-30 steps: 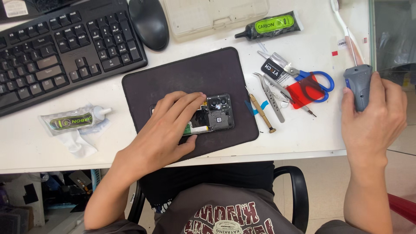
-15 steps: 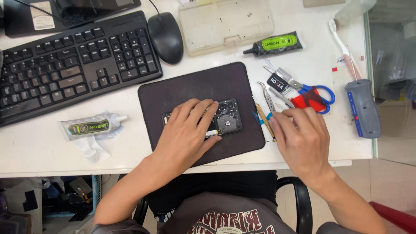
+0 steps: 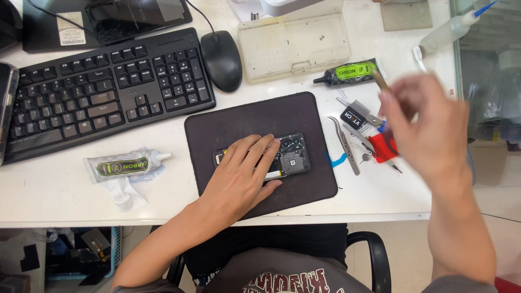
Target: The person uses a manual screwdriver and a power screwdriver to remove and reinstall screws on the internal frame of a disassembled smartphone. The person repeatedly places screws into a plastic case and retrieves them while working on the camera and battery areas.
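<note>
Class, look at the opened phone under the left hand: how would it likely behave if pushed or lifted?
The opened phone looks flat and stiff, so it probably slides rather than rolls. The dark mat may grip it. Its exposed insides look fragile; the left hand lies flat on it.

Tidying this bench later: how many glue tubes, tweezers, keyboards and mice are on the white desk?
Glue tubes: 2, one white, one black
Tweezers: 1
Keyboards: 1
Mice: 1
Total: 5
</note>
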